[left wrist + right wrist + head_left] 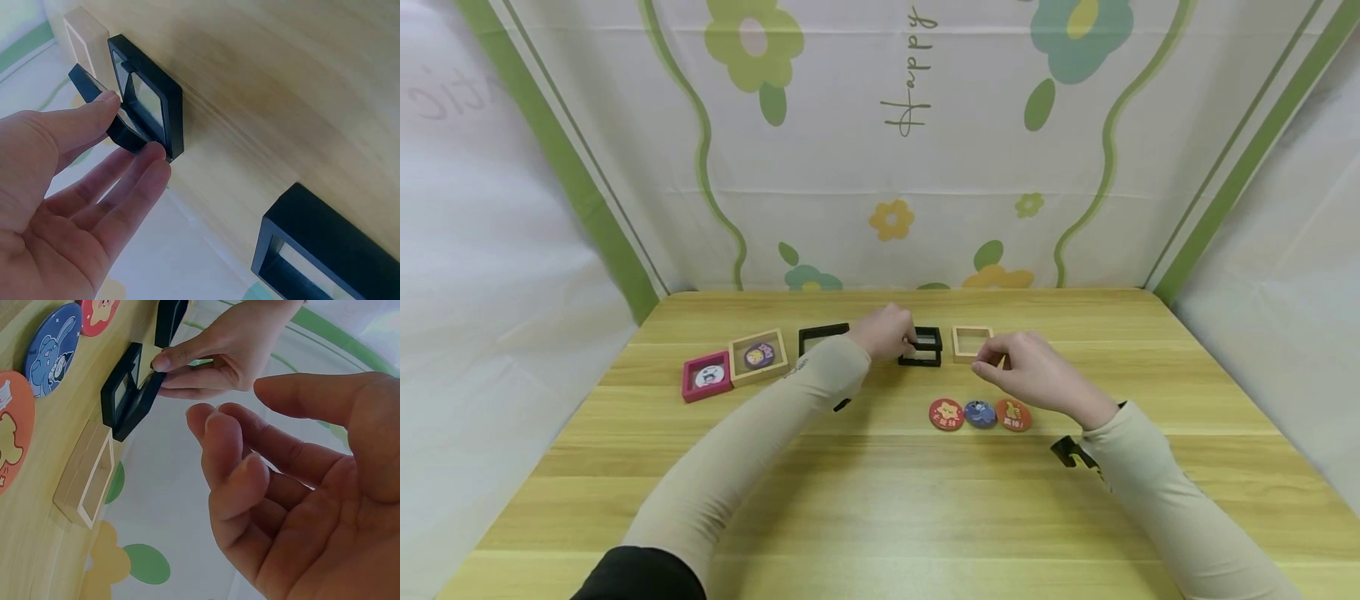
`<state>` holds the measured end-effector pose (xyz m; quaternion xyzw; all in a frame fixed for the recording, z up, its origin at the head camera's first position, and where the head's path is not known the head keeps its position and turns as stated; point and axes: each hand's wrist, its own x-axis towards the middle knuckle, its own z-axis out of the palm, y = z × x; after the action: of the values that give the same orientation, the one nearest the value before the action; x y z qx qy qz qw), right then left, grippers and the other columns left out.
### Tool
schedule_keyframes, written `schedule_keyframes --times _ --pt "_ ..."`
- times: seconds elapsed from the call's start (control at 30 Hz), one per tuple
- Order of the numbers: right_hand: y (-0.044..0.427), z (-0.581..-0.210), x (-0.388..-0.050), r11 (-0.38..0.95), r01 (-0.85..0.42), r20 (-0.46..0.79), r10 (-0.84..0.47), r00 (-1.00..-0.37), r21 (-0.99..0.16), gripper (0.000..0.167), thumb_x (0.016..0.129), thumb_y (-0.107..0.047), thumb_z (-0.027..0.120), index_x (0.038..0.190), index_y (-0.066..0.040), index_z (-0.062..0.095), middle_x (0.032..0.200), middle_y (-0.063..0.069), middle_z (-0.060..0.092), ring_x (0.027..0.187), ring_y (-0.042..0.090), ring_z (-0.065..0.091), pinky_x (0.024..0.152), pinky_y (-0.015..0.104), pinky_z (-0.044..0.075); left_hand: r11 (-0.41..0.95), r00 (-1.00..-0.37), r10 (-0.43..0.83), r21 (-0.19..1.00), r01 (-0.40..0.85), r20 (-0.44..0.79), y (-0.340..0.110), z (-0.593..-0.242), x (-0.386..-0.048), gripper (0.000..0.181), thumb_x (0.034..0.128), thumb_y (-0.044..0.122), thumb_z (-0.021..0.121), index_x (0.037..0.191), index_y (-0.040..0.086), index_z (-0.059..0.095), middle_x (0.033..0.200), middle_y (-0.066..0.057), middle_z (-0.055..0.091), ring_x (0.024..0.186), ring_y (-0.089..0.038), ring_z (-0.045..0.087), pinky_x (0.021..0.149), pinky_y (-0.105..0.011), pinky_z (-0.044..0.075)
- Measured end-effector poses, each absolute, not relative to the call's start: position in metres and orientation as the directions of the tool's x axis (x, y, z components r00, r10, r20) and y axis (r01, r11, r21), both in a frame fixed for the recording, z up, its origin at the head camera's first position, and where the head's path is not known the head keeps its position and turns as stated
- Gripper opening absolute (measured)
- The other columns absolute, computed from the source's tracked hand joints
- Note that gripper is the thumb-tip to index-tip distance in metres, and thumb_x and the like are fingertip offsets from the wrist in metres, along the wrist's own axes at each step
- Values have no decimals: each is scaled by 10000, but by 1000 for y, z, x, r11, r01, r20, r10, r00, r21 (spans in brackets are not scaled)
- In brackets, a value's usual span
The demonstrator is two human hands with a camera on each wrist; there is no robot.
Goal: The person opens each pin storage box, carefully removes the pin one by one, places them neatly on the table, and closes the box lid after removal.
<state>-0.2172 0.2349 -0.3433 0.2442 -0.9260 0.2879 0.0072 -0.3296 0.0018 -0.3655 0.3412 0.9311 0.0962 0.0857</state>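
Between thumb and fingers, my left hand (883,332) pinches one half of a small black display frame (921,363). In the left wrist view the frame (175,119) stands parted along its hinge, with clear film windows in both halves. My right hand (1033,379) hovers above the table with loosely curled fingers, just in front of a small light-wood frame (956,346). It holds nothing; the right wrist view shows a gap between thumb and fingertips. Below it lie three round badges: red (946,414), blue (980,414) and orange (1013,415).
Left of my left hand stands a larger black frame (823,331), partly hidden by my forearm. Further left, a wooden frame (782,350) holds a purple badge (760,355), and a pink frame (686,382) beside it holds a white badge (709,377). A printed cloth (850,167) hangs behind.
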Motion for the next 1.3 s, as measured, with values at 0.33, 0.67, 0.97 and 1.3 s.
schedule_keyframes --times 0.33,0.67,0.97,1.3 --pt "236 -344 -218 715 -457 145 -454 -879 -529 127 971 -196 643 908 -118 721 755 -60 630 586 177 525 541 323 451 752 -752 655 164 638 -76 6 -370 -328 137 924 142 717 1041 117 783 1051 -24 720 932 -137 670 800 -264 535" --pt "235 -344 -218 712 -464 135 -469 -873 -526 138 971 -208 644 904 -115 722 751 -66 630 572 139 516 539 318 455 761 -760 647 102 641 -53 11 -374 -328 135 933 119 697 827 124 780 812 37 688 619 -84 548 603 -232 471" --pt "235 -346 -218 706 -475 136 -481 -866 -525 141 966 -200 649 883 -112 721 748 -69 636 572 146 539 530 305 461 762 -761 646 107 638 -62 19 -378 -329 319 929 118 701 620 127 620 611 32 577 501 -75 416 536 -224 411" --pt "234 -346 -218 725 -463 123 -471 -873 -510 127 959 -186 651 884 -112 724 744 -73 639 573 133 542 548 315 458 755 -754 655 75 651 -45 24 -379 -327 247 909 106 725 670 122 662 661 37 611 548 -80 460 560 -218 428"
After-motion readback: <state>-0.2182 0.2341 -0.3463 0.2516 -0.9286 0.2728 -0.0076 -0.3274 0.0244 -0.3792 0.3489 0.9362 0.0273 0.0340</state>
